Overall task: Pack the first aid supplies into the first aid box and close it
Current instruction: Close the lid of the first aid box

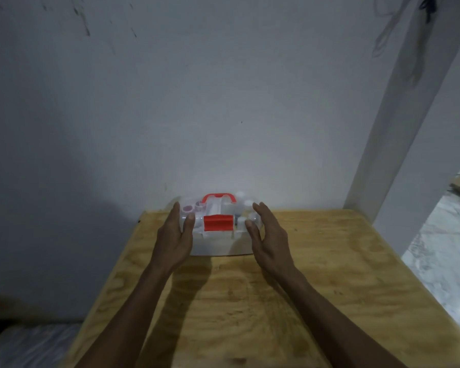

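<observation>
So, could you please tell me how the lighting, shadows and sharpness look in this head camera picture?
In the head view the light is dim and uneven: the wall darkens toward the left, and both forearms throw shadows on the wooden table. The first aid box looks bright and washed out, its contents soft. The left hand and right hand are slightly blurred. Wide-angle distortion slants the white pillar.
</observation>
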Demonstrator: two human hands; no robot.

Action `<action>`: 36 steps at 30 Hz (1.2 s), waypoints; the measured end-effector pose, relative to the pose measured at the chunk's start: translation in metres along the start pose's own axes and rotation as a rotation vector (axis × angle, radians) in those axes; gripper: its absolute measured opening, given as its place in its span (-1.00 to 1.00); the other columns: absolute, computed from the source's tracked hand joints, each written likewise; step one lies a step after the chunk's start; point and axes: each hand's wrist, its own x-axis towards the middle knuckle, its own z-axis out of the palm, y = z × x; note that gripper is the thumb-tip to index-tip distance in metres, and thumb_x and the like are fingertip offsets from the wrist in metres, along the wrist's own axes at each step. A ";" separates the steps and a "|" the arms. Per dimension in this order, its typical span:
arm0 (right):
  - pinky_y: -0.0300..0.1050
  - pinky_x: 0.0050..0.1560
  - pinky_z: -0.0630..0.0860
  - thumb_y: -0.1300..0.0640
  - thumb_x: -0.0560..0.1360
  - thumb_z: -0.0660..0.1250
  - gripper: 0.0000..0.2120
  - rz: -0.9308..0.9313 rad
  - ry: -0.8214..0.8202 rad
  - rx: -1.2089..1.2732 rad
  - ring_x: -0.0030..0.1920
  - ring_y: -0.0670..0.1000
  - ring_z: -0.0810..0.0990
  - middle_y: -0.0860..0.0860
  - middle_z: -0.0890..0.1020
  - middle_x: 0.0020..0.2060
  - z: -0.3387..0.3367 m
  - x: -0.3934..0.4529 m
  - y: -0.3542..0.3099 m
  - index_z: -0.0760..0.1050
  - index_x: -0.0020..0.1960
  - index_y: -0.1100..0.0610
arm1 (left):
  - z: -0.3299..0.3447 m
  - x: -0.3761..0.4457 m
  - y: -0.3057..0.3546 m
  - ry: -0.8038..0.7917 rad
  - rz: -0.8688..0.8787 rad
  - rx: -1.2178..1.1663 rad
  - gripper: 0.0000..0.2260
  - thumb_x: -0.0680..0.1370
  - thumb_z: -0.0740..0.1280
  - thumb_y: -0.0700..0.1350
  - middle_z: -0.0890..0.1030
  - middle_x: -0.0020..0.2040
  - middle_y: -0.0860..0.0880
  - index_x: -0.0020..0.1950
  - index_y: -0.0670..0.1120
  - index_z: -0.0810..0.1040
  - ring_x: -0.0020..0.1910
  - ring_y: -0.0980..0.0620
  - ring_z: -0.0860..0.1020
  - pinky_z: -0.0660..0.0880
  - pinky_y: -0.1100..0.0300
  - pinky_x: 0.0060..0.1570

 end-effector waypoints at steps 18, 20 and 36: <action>0.15 0.44 0.21 -0.35 0.44 0.29 -0.28 0.137 -0.266 -0.176 0.55 0.10 0.11 -0.02 0.01 0.59 -0.001 0.042 -0.025 0.24 0.51 -0.10 | -0.003 0.026 0.006 -0.173 0.001 0.131 -0.36 0.53 0.28 0.19 0.05 0.59 -0.04 0.54 0.03 0.16 0.54 -0.10 0.12 0.17 -0.11 0.43; 0.14 0.44 0.21 -0.36 0.41 0.33 -0.24 0.084 -0.263 -0.218 0.55 0.08 0.10 -0.05 0.00 0.59 -0.001 0.037 -0.018 0.20 0.51 -0.13 | -0.002 0.021 0.000 -0.158 0.048 0.150 -0.32 0.50 0.30 0.20 0.05 0.59 -0.03 0.54 0.04 0.15 0.54 -0.10 0.09 0.17 -0.11 0.43; 0.14 0.44 0.20 -0.48 0.30 0.28 -0.14 0.006 -0.155 -0.163 0.56 0.05 0.08 -0.13 -0.07 0.59 0.009 0.014 -0.003 0.13 0.51 -0.21 | 0.013 0.011 -0.023 -0.076 0.151 0.110 -0.16 0.32 0.31 0.40 0.05 0.58 0.02 0.52 0.13 0.15 0.52 -0.07 0.14 0.25 -0.09 0.39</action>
